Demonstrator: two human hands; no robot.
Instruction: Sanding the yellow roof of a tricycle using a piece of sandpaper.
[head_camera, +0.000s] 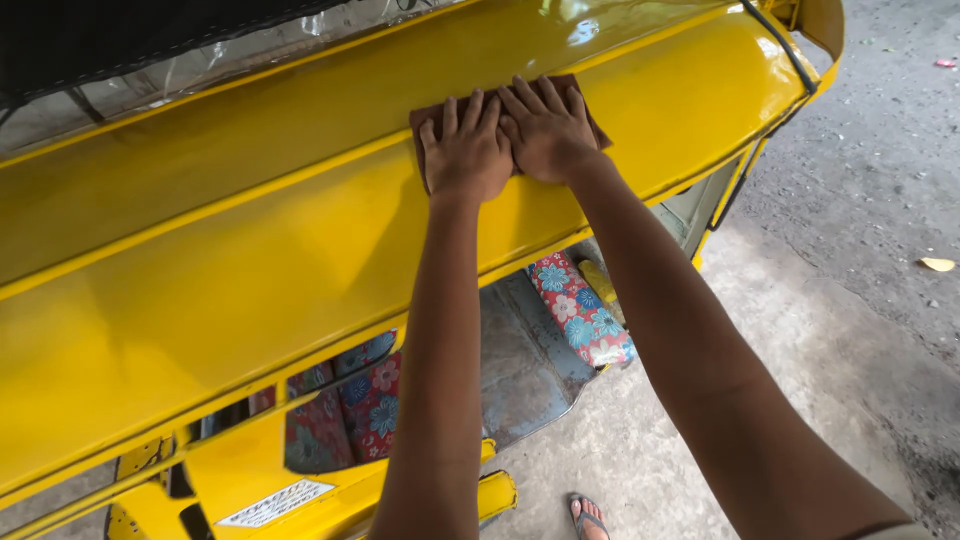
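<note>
Along the upper ridge of the yellow roof panel (250, 290), toward its right end, I have both hands flat on a brown cloth (425, 120) that lies across the raised crease where two glossy faces of the panel meet. Starting from the left, the panel slopes down and away from me, bare and shiny, with a strip of clear plastic sheeting (200, 65) tucked above its far edge. My left hand (465, 150) comes next, palm down, its fingers (455, 115) stretched out and spread rather than curled, so the cloth is pinned under the whole hand and not pinched. Touching it on the right is my right hand (548, 130), laid the same way, fingers flat and slightly fanned toward the far edge; the two hands sit side by side, I judge, so that the pressure spreads over most of the cloth and keeps it from bunching on the slick paint. Only corners of the cloth show around them. Below the panel's near edge I see floral cushions (580, 310) inside the vehicle, then concrete floor (800, 340), and a sandalled foot (588, 518) at the bottom.
</note>
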